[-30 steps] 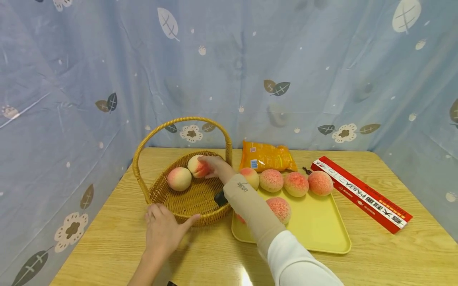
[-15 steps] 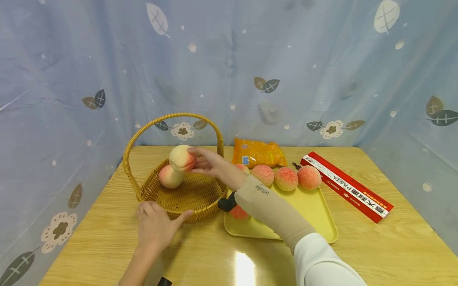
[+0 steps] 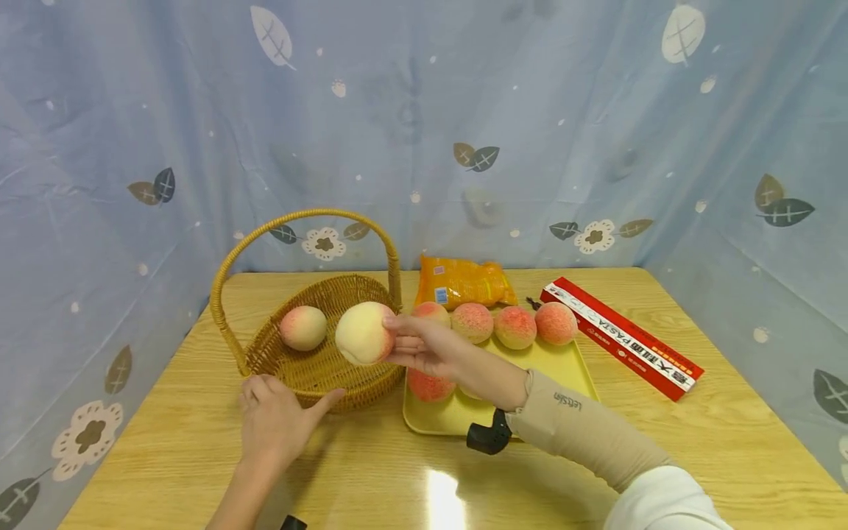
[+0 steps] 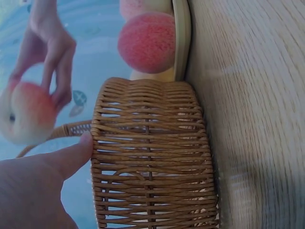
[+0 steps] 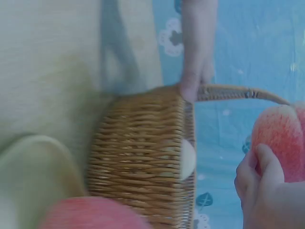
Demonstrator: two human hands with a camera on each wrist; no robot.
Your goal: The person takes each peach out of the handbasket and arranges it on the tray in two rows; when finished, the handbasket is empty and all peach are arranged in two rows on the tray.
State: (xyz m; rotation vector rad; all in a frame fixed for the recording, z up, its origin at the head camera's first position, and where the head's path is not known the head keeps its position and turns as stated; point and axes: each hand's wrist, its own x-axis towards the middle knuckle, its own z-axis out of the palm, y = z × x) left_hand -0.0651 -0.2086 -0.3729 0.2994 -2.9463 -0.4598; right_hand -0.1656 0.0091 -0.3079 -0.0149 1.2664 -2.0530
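A yellow-and-pink peach is held up over the front right of a wicker basket, pinched between the thumb and fingers of my right hand. At the basket's front left, my left hand grips the rim near the foot of the handle, its thumb stretched along the edge. A single other peach lies inside the basket. The left wrist view shows the thumb against the woven wall. On the yellow tray sit several peaches, some partly hidden behind my right hand.
An orange packet lies behind the tray. To the right is a long red-and-white pasta box, set diagonally. The basket's tall arched handle rises above it, and a patterned curtain hangs behind the table.
My right hand has lifted the peach out of the basket's back and brought it forward and to the right. The left hand keeps its place on the rim. The head view has shifted slightly.
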